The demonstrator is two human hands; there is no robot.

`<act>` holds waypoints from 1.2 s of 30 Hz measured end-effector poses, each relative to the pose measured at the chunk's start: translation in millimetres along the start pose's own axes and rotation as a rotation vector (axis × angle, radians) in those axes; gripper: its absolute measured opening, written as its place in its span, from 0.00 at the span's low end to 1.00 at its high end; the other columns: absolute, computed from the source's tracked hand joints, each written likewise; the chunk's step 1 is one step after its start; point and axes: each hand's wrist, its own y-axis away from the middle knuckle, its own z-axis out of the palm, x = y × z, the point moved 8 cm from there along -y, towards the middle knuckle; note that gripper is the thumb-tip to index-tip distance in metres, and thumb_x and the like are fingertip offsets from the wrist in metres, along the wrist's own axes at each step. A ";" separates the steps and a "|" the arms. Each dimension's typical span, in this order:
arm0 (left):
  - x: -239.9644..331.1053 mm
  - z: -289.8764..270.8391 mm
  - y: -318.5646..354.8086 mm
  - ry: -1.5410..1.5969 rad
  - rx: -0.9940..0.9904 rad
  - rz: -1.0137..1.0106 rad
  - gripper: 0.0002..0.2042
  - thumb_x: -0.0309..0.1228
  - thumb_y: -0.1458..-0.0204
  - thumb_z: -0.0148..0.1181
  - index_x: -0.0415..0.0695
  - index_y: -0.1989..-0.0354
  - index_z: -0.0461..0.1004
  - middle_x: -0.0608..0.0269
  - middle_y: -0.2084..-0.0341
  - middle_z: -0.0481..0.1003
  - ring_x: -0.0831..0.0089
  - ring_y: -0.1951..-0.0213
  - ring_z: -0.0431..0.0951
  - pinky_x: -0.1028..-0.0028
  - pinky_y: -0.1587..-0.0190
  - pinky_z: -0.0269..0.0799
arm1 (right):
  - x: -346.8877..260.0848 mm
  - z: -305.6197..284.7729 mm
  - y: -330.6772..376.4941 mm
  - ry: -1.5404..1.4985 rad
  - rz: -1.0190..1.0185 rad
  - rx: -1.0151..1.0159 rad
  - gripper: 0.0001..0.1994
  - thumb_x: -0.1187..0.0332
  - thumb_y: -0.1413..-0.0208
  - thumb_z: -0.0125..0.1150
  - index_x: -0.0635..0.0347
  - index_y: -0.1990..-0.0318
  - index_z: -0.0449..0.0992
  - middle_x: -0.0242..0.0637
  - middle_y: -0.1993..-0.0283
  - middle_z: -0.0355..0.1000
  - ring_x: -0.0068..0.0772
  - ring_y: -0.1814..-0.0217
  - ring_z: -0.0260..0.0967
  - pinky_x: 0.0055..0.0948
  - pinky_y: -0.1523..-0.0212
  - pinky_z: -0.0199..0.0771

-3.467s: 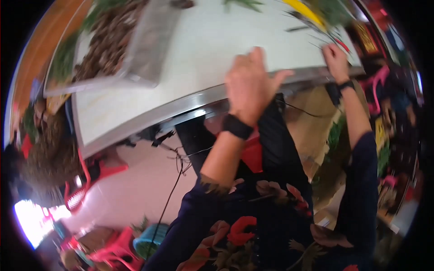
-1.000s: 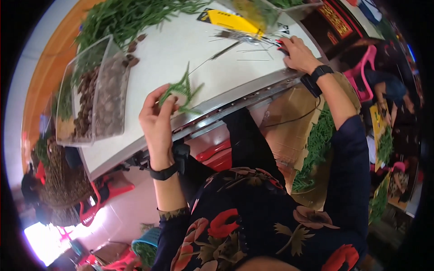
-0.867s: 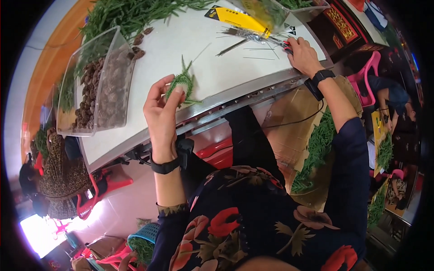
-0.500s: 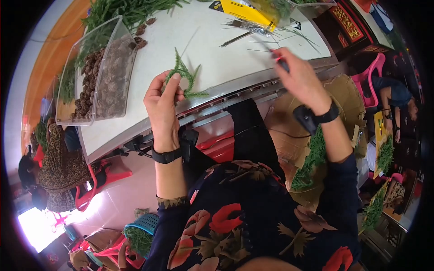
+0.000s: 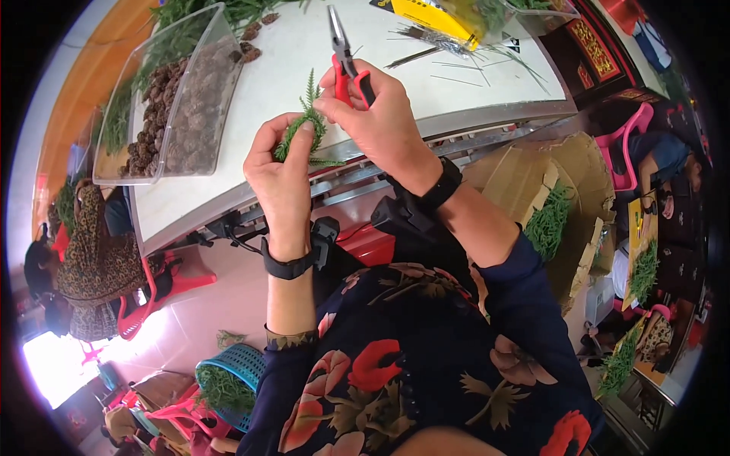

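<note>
Between the thumb and fingers of my left hand (image 5: 280, 159) is a small ring of green artificial foliage (image 5: 310, 129), with sprigs poking out at its top and lower right. My right hand (image 5: 376, 114) is right beside it, thumb and forefinger pinched at the ring's upper sprig. Also held in that hand are long-nose pliers (image 5: 344, 57) with red and black handles, their metal tips pointing away from me over the white table (image 5: 289, 72). Whether the right fingertips pinch a wire as well is too small to tell.
A clear plastic bin of pine cones (image 5: 163, 114) stands at the table's left, loose cones (image 5: 251, 52) beside it. Thin wires (image 5: 464, 72) and a yellow package (image 5: 433, 19) lie at the far right. An open cardboard box (image 5: 525, 175) with greenery is below the table's right side.
My right hand has come left from the wires to the foliage ring, bringing the pliers, now pointing away. My left hand still holds the ring, which is turned slightly.
</note>
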 end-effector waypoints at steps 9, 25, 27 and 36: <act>-25.3 -3.6 2.6 0.272 -0.017 -0.233 0.08 0.24 0.49 0.62 0.37 0.61 0.76 0.71 0.74 0.73 0.84 0.73 0.69 0.85 0.68 0.65 | 34.1 16.6 20.5 -0.390 0.266 0.117 0.09 0.74 0.50 0.61 0.61 0.61 0.71 0.27 0.73 0.69 0.18 0.72 0.65 0.19 0.72 0.64; -34.9 -10.4 4.1 0.134 0.058 -0.177 0.07 0.25 0.50 0.62 0.36 0.64 0.77 0.67 0.73 0.76 0.84 0.72 0.71 0.83 0.67 0.67 | 20.4 -8.3 51.0 0.524 0.177 -0.255 0.09 0.65 0.42 0.55 0.63 0.63 0.72 0.37 0.78 0.68 0.33 0.75 0.67 0.32 0.72 0.64; -29.8 -10.4 3.9 0.081 0.082 -0.111 0.07 0.25 0.50 0.62 0.36 0.64 0.77 0.68 0.74 0.75 0.84 0.72 0.70 0.83 0.68 0.66 | 17.5 -7.6 54.4 0.561 0.152 -0.261 0.10 0.65 0.42 0.55 0.64 0.63 0.71 0.41 0.78 0.68 0.38 0.75 0.67 0.33 0.72 0.64; -12.1 -10.1 10.4 -0.091 0.191 0.078 0.05 0.25 0.50 0.62 0.37 0.66 0.77 0.69 0.78 0.73 0.86 0.74 0.68 0.83 0.72 0.64 | 9.8 -7.2 53.6 0.699 0.122 -0.331 0.10 0.65 0.42 0.54 0.65 0.65 0.68 0.51 0.75 0.68 0.56 0.70 0.66 0.42 0.70 0.63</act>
